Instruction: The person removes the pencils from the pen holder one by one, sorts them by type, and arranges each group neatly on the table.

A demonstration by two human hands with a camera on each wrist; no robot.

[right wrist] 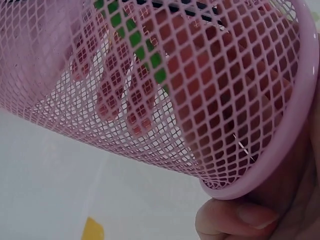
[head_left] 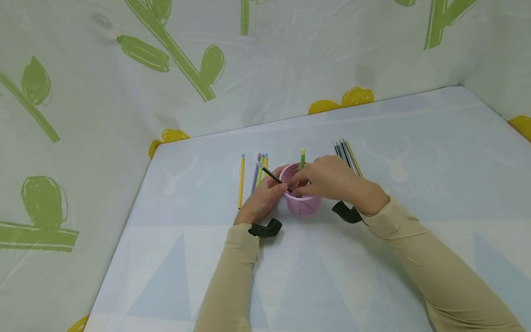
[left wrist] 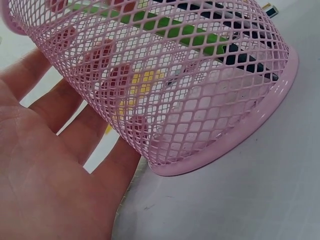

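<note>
A pink mesh pen holder [head_left: 304, 206] stands on the table between both hands. My left hand [head_left: 262, 197] holds it from the left, with the fingers behind the mesh in the left wrist view. My right hand [head_left: 333, 180] reaches over the rim, its fingers inside the holder, and pinches a black pencil [head_left: 271, 174] there. That pencil slants out over the rim to the left, its pale end uppermost. A green pencil [head_left: 303, 157] also stands in the holder; its dark lower end shows through the mesh in the left wrist view. The right fingertips are partly hidden.
Left of the holder lie a yellow pencil [head_left: 241, 181] and several coloured pencils [head_left: 256, 173] side by side. Beyond my right hand is a row of dark pencils [head_left: 342, 151] with a yellowish pencil [head_left: 352, 157]. A patterned cloth [head_left: 315, 276] covers the table.
</note>
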